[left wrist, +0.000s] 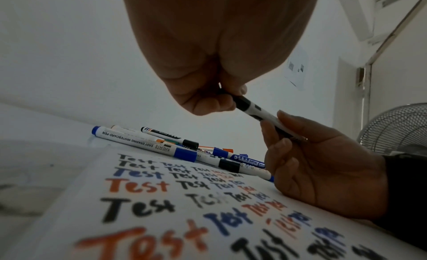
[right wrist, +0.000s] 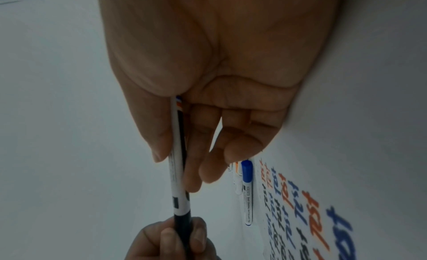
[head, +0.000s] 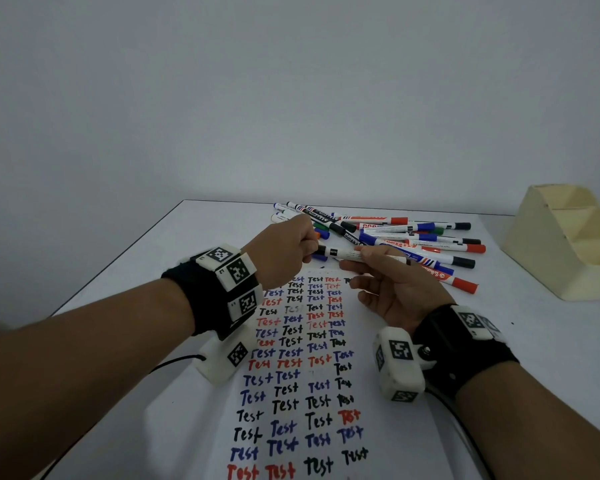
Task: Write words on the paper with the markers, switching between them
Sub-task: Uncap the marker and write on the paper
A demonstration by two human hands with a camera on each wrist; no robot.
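Both hands on white marker [head: 347,253] w/ black cap [left wrist: 240,101]: left hand [head: 284,254] grip pinches cap, right hand [head: 392,282] grip clamps barrel.

- Black-capped white marker [head: 352,253] level above my paper's top edge; cap looks still on, hard to tell.
- Paper [head: 302,375] flat, rows of "Test" in black, blue, red.
- Spare markers [head: 395,233] heaped beyond it.
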